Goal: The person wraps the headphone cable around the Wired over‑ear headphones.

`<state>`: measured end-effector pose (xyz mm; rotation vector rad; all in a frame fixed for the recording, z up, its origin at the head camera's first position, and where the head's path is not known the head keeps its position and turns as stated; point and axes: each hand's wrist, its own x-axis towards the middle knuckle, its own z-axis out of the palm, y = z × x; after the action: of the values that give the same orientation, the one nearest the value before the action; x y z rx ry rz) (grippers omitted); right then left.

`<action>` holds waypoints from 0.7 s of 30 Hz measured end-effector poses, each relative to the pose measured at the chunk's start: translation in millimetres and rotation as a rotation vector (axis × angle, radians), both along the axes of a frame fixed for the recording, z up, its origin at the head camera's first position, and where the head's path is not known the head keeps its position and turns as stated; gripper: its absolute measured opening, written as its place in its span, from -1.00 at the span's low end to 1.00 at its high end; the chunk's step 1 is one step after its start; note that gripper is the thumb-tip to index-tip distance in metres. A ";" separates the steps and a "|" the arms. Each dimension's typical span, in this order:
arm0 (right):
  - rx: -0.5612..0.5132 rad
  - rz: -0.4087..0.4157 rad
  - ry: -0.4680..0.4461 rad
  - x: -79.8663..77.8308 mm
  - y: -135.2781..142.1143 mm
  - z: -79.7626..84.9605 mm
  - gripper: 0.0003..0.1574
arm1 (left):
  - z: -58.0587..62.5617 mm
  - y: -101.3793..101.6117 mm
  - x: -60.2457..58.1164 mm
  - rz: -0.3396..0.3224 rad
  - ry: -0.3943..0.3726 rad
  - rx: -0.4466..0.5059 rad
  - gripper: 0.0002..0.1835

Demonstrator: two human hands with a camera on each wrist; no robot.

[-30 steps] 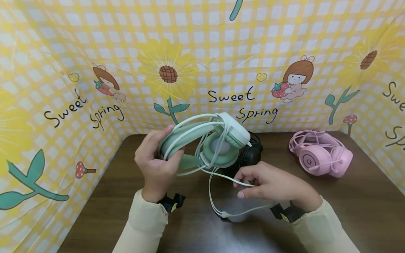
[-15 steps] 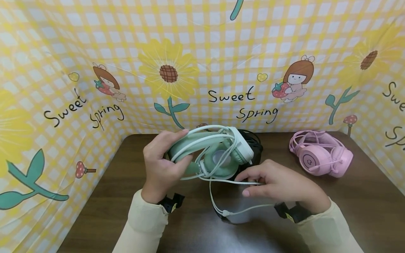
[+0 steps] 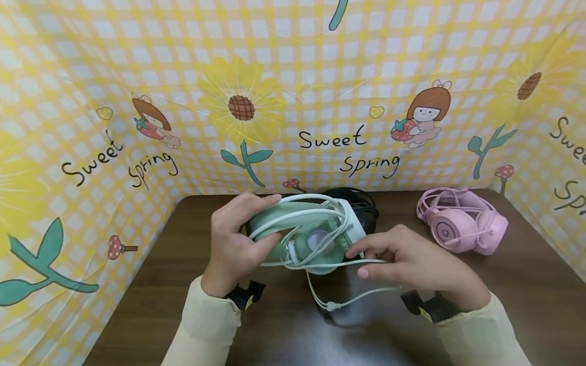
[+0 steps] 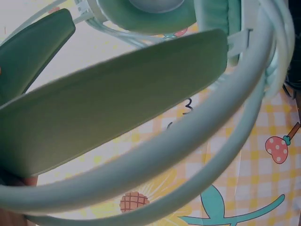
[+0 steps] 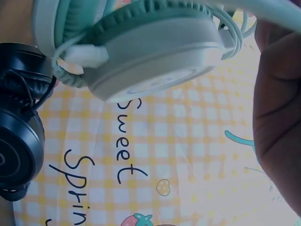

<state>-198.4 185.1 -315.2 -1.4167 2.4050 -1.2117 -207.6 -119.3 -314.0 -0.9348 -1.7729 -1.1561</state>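
My left hand grips the headband of mint-green and white headphones, thumb on the near side and fingers over the far side. Its padded inner band fills much of the left wrist view. A pale cable is wound round the headband and ear cups. The right hand pinches a stretch of that cable between thumb and fingers, close beside the right ear cup. Below it, a thinner length with a small white splitter hangs in a curve toward the right wrist.
Behind the green pair, black headphones lie partly hidden on the brown table. Pink headphones with their cable wrapped round them rest at the back right. A yellow checked cloth encloses the back and sides.
The green headphones have come down and slightly right with my left hand. My right hand has shifted right and a little up, still pinching the cable, which now runs more level.
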 end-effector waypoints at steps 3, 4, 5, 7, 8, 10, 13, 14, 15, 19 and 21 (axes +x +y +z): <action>-0.043 -0.016 0.008 2.0 2.0 1.0 -0.70 | -0.1 -0.7 1.3 -0.023 -0.021 -0.014 -0.60; -0.062 -0.021 0.016 2.5 2.9 1.1 -0.69 | 0.0 -0.7 1.8 -0.036 -0.029 -0.018 -0.59; -0.080 -0.025 0.023 3.0 3.7 1.1 -0.68 | 0.2 -0.4 2.2 -0.050 -0.035 -0.024 -0.60; -0.113 -0.024 0.026 3.9 5.3 1.0 -0.66 | -0.5 0.5 2.7 -0.074 -0.054 -0.036 -0.60; -0.126 -0.023 0.023 4.2 5.7 1.0 -0.65 | -0.7 1.0 2.9 -0.085 -0.064 -0.042 -0.60; -0.139 -0.024 0.020 4.9 6.3 1.1 -0.64 | -1.5 2.1 3.3 -0.106 -0.083 -0.052 -0.59; -0.148 -0.026 0.021 5.5 6.8 1.0 -0.63 | -2.5 3.3 3.8 -0.127 -0.107 -0.066 -0.59; -0.152 -0.026 0.024 5.7 7.0 0.9 -0.62 | -2.5 3.6 3.8 -0.133 -0.111 -0.070 -0.59; -0.155 -0.026 0.034 5.9 7.1 0.8 -0.62 | -2.5 3.9 3.8 -0.137 -0.112 -0.074 -0.59; -0.197 -0.009 0.038 6.7 7.6 1.0 -0.60 | -1.4 4.5 3.7 -0.153 -0.098 -0.086 -0.60; -0.216 -0.009 0.028 7.2 8.4 1.9 -0.60 | -0.6 4.8 3.4 -0.163 -0.088 -0.095 -0.61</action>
<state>-191.2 193.5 -313.3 -1.4883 2.3605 -1.5037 -204.2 -114.5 -314.6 -1.1164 -1.8636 -1.2408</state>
